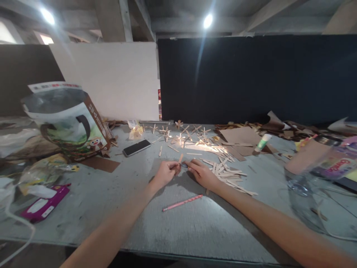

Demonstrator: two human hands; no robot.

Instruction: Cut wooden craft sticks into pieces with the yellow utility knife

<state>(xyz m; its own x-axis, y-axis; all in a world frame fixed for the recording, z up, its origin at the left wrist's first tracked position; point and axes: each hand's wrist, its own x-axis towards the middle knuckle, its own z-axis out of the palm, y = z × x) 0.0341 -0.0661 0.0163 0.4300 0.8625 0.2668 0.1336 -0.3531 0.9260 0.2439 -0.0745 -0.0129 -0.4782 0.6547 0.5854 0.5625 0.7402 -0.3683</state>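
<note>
Pinched in my left hand (pixel 166 173) is a short wooden craft stick (pixel 181 158), its tip pointing up and away from me. My right hand (pixel 203 174) is closed close beside it, fingertips on a small dark object (pixel 184 165) that meets the stick; its kind is too small to make out. Right of my right hand spreads a loose pile of craft sticks (pixel 223 169). Beyond both hands stand several star-shaped pieces made of crossed sticks (pixel 180 139). A pink patterned pencil (pixel 182 203) lies on the table nearer to me.
A phone (pixel 136 147) lies left of the sticks, near a large printed bag (pixel 67 123). A purple device (pixel 46 203) sits at left. Cardboard (pixel 241 136), a glue stick (pixel 263 143) and a clear bottle (pixel 302 190) are at right. Dark panel (pixel 256 78) stands behind.
</note>
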